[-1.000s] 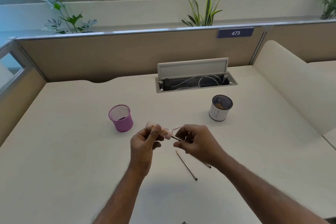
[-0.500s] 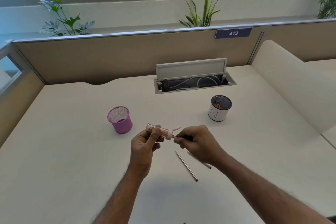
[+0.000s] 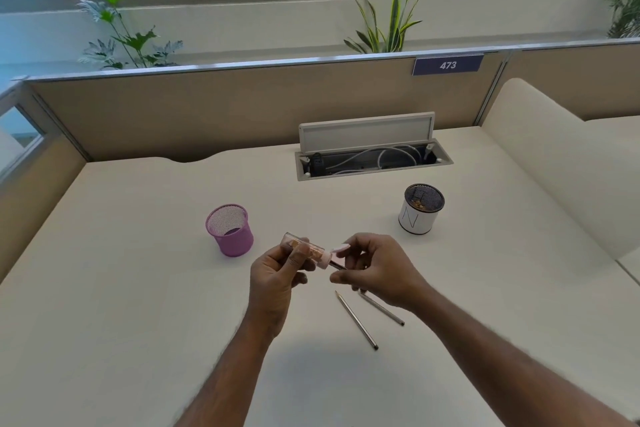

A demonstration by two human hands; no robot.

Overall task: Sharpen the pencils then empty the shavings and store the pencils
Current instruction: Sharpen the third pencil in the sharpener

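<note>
My left hand [image 3: 277, 274] grips a clear tube sharpener [image 3: 313, 251] with a pink cap end and brown shavings inside. My right hand [image 3: 377, 269] pinches a dark pencil [image 3: 337, 265] whose tip sits in the sharpener's pink end; most of that pencil is hidden by my fingers. Two more pencils lie on the desk below my right hand: one [image 3: 356, 320] in the open, the other [image 3: 382, 310] partly under my wrist. A pink mesh cup [image 3: 229, 229] stands to the left. A white can [image 3: 419, 209] with a dark mesh top and shavings inside stands to the right.
The cream desk [image 3: 121, 288] is bounded by tan partitions at the back and left. An open cable tray [image 3: 372, 159] with a raised lid sits at the back centre. A curved cream divider [image 3: 561, 163] rises on the right.
The pencil has been pushed further into the sharpener and my right fingers have turned on it. Both hands stay in the same spot above the desk.
</note>
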